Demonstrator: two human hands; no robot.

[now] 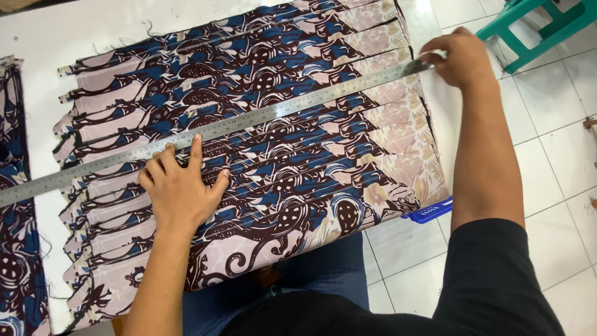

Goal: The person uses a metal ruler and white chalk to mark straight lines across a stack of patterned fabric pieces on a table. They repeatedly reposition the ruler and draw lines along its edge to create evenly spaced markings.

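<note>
- Your left hand (180, 190) lies flat, fingers spread, pinning the patterned cloth (298, 155) on the white table (56, 37).
- Your right hand (459, 57) grips the steel ruler's (249, 121) far end; press evenly so it can't slip.

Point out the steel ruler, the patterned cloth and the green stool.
steel ruler (249, 120), head view, middle of its blade.
patterned cloth (298, 180), head view, centre of the blue and brown print.
green stool (528, 18), head view, its leg frame.

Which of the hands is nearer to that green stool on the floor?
Right. The right hand grips the far end of the metal ruler at the table edge, just beside the green stool. The left hand presses flat on the patterned cloth, far across.
</note>
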